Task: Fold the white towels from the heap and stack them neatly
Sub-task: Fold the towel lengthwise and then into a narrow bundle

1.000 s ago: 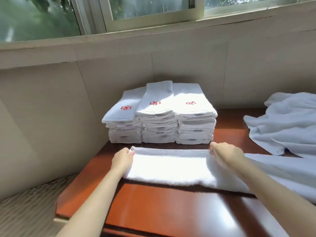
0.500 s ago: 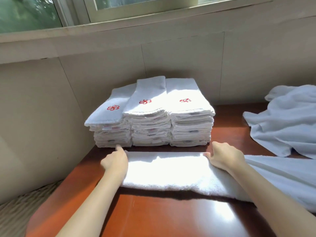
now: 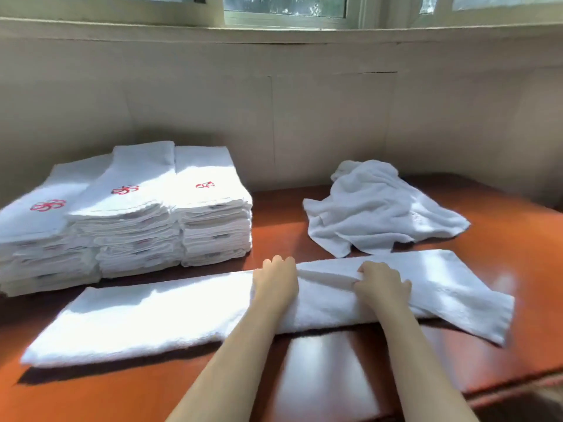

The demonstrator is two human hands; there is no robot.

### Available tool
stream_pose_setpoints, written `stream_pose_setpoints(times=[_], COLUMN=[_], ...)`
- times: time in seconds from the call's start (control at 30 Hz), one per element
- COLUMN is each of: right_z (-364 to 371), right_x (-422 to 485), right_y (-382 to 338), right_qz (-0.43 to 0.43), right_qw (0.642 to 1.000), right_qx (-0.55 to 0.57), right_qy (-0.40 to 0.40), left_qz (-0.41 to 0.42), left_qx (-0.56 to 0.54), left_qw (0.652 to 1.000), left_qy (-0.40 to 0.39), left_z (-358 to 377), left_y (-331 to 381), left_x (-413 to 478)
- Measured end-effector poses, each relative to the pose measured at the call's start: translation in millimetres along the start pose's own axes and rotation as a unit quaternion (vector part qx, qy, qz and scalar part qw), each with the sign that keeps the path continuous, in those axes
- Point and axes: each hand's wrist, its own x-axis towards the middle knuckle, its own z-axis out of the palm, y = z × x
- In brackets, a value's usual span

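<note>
On the glossy reddish-brown surface (image 3: 335, 376), seen from the head camera, a long white towel (image 3: 170, 315) lies folded into a narrow strip running left to right, close to the near edge. Both hands sit on its right half. The left hand (image 3: 275, 284) has its grip closed, fingers curled over the strip's far edge. The right hand (image 3: 384, 287), just beside it, has its grip pinched on a raised ridge of the cloth, fingers bent. Behind the strip on the left stand three stacks of folded towels (image 3: 128, 220), side by side, each top towel bearing a red embroidered mark. On the right, the heap (image 3: 377, 214) of crumpled white towels lies just behind the strip's right end.
</note>
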Motion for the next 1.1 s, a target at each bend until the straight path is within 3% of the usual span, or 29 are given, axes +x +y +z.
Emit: stream_pose_setpoints(times=[0.1, 0.23, 0.37, 0.5, 0.6, 0.7, 0.8, 0.9, 1.1], right_z=[-11.2, -27.4, -40.3, -50.9, -65.1, -70.8, -74.0, -71.4, -52.1], right_x=[-1.7, 4.2, -0.9, -3.7, -4.1, -1.1, 5.8, 11.4, 21.2], right_y=[31.7, 63.0, 77.4, 95.6, 116.8, 137.0, 152.1, 153.3, 160.2], right_qz=[0.035, -0.035, -0.079, -0.038, 0.000, 0.028, 0.068, 0.127, 0.218], right_qw=[0.999, 0.996, 0.993, 0.993, 0.990, 0.988, 0.989, 0.977, 0.961], right_qx=[-0.028, -0.079, -0.078, -0.021, -0.064, 0.019, 0.130, 0.114, 0.118], right_qy=[0.008, -0.001, -0.050, -0.109, -0.124, -0.151, -0.003, 0.131, 0.119], left_qz=[0.014, 0.006, 0.039, 0.066, 0.066, 0.082, 0.073, 0.058, 0.046], left_qx=[-0.015, -0.060, -0.047, -0.047, -0.095, -0.140, -0.176, -0.167, -0.122], left_qw=[1.000, 0.997, 0.998, 0.994, 0.993, 0.987, 0.982, 0.983, 0.987], left_qy=[0.020, 0.043, -0.021, -0.074, -0.028, -0.012, 0.008, 0.049, 0.095], left_z=[14.5, 29.5, 19.4, 8.2, 1.7, -2.7, -2.8, 1.7, 16.0], left_y=[49.0, 50.7, 39.8, 29.5, 25.8, 19.3, 15.0, 21.1, 28.5], left_x=[-2.3, -8.4, -13.6, -18.1, -14.4, -11.3, -9.5, -9.8, -10.8])
